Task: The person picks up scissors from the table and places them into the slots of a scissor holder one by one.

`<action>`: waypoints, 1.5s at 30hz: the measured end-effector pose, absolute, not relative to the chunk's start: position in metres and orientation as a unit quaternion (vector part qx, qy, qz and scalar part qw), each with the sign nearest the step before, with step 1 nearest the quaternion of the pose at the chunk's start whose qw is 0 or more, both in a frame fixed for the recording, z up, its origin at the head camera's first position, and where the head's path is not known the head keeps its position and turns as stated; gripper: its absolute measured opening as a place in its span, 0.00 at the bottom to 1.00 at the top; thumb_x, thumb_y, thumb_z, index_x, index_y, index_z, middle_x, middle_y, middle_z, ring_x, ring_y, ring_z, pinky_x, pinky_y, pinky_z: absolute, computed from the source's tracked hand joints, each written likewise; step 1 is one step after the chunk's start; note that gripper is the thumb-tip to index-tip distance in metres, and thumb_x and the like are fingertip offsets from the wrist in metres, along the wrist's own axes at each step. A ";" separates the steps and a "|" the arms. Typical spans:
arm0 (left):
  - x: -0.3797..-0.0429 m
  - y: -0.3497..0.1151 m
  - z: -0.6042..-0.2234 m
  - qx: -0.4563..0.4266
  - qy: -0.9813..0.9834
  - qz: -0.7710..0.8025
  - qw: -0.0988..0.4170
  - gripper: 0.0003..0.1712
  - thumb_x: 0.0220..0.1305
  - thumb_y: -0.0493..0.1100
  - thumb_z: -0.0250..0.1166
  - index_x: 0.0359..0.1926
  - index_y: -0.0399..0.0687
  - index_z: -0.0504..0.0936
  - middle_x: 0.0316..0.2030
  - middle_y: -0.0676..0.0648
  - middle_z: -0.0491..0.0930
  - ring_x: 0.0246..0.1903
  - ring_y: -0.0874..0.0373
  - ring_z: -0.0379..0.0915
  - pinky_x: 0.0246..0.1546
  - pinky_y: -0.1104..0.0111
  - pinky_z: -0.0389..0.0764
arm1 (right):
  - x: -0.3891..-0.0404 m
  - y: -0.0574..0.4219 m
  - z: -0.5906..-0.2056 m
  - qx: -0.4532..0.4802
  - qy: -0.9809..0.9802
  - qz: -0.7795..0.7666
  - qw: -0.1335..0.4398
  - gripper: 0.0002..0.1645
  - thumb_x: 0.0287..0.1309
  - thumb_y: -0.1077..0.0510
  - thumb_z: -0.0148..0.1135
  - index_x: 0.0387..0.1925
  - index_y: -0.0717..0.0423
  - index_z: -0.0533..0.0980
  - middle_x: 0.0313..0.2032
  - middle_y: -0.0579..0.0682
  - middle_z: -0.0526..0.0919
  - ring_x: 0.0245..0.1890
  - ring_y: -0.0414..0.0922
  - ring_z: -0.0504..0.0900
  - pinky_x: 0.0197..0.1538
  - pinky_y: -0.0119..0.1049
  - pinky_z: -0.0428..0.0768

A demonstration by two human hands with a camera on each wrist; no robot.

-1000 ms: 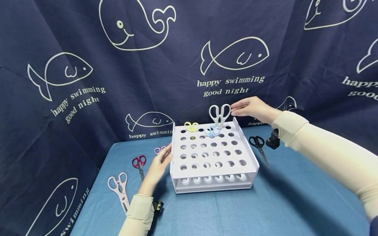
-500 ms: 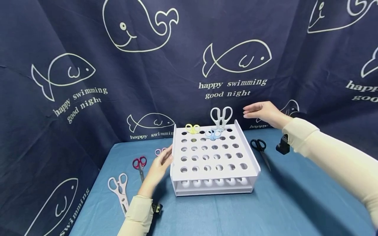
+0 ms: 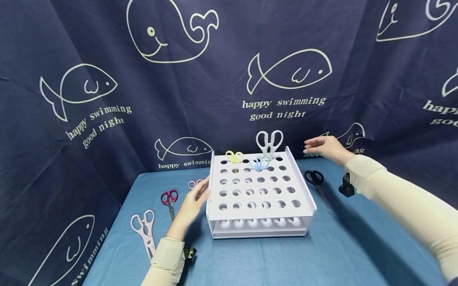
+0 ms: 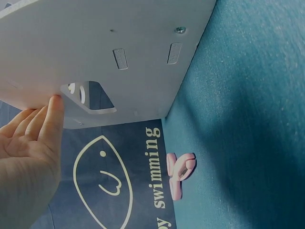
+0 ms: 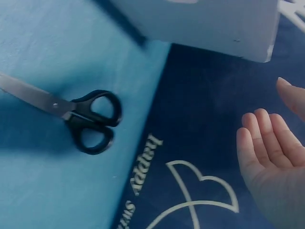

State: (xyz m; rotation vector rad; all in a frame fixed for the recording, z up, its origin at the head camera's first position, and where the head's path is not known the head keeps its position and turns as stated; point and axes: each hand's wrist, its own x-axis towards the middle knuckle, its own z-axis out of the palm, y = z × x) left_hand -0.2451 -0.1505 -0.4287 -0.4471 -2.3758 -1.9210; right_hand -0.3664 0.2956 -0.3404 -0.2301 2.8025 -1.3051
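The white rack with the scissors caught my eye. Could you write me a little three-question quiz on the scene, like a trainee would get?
1. How many scissors stand in the white rack?
2. True or false: the right hand holds nothing.
3. Fill in: the pair lying on the cloth to the rack's right has ___ handles.

Key
1. Three: white scissors, yellow scissors, blue scissors.
2. True.
3. Black.

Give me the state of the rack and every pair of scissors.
Rack: upright, most holes unfilled.
Yellow scissors: racked, handles up.
Blue scissors: racked, handles up.
White scissors: racked, handles up.
Black scissors: lying flat, blades shut.
Red scissors: lying flat.
Pale pink scissors: lying flat.
Small pink scissors: lying down, blades hidden.
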 end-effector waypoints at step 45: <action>-0.246 -0.151 -0.430 -0.152 -0.771 -0.618 0.033 0.29 0.72 0.41 0.54 0.71 0.43 0.62 0.69 0.40 0.64 0.68 0.48 0.62 0.67 0.59 0.68 | -0.379 0.334 -0.449 -0.033 0.924 -0.377 0.044 0.42 0.56 0.54 0.68 0.64 0.76 0.63 0.61 0.74 0.68 0.59 0.67 0.70 0.61 0.58 0.73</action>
